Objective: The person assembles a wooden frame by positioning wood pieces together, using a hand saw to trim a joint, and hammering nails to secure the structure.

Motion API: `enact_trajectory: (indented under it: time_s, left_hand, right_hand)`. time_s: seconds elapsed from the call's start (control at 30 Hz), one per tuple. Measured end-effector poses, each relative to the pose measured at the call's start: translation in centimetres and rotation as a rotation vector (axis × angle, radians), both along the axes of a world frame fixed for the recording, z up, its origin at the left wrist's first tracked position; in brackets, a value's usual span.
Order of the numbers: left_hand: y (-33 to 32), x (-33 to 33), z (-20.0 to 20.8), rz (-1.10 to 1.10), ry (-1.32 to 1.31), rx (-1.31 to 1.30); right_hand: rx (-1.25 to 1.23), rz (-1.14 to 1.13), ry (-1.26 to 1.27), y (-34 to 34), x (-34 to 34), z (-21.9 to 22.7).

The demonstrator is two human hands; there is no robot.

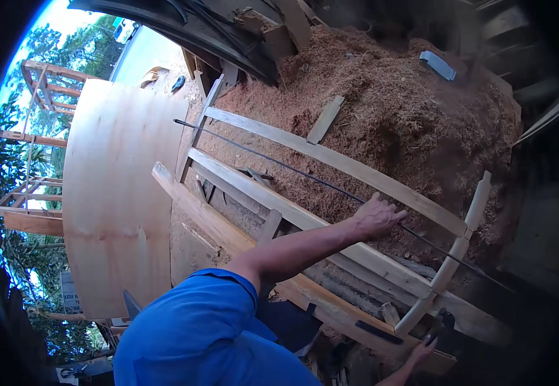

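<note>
- Holding the dark rod [266,157] in the left hand [379,217], with fingers curling loosely round it, nearer the right end of the wooden frame than the left.
- Spanning the frame lengthwise with that rod, between the upper rail [337,164] and the middle rail [292,208], and overhanging both the left crosspiece [197,139] and the right crosspiece [450,267].
- Resting or gripping with the right hand [424,350] near the frame's lower right corner, just beside a dark object [446,320]; not showing clearly enough there to tell which.
- Gripping so far from the rod's left tip, probably calling for a firmer hold and a level wrist, since likely tipping otherwise.
- Lining the rod up parallel with both rails, as a judgement, giving a straighter lie than slanting it across the gap.
- Watching both overhanging ends seems wise, avoiding knocking the crosspieces at the frame's corners.
- Reaching across the thick lower beam [228,228] with the left arm, so probably steadying better by bracing the body than by leaning on the rails.
- Minding the dark strip [379,332] lying on that beam, near its right end, probably sparing a snag.
</note>
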State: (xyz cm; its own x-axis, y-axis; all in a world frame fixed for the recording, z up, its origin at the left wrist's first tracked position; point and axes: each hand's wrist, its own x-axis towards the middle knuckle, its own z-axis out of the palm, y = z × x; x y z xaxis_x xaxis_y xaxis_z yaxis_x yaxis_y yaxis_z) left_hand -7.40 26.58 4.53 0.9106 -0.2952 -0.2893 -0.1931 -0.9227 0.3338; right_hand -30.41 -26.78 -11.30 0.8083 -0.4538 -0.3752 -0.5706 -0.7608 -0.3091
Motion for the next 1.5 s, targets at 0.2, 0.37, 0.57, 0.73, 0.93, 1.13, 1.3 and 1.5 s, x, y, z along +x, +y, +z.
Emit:
enact_trajectory:
  time_s: [0.2,0.37,0.57,0.73,0.93,1.13,1.3,1.5]
  left_hand:
    - [7.7,-2.6,3.0,0.043,-0.307,0.052]
    - [15.2,-7.6,4.0,0.257,-0.398,-0.06]
    - [20.9,-18.9,2.6,0.537,-0.276,-0.079]
    - [25.8,-30.7,-1.3,0.785,-0.009,-0.08]
    - [30.9,-39.5,-4.6,0.928,0.157,-0.042]
    - [40.6,-41.4,-6.1,0.912,-0.028,0.014]
    - [51.1,-44.6,-5.1,0.973,-0.091,-0.113]
    - [55.2,-55.6,-2.3,0.992,-0.081,-0.097]
  right_hand:
    - [0.01,0.094,-0.097,0.3,-0.1,0.0]
    - [0.0,0.048,-0.103,4.0,2.9,-0.5]
    - [-0.074,0.201,0.11,4.1,5.0,1.0]
    - [-0.293,0.1,-0.001,7.9,5.9,5.2]
    - [-0.175,0.369,-0.122,20.2,5.5,11.5]
    - [0.068,0.638,0.059,38.1,-5.3,14.1]
    - [0.167,0.724,0.422,53.4,-16.5,19.1]
    - [0.339,0.695,0.66,64.0,-19.1,20.2]
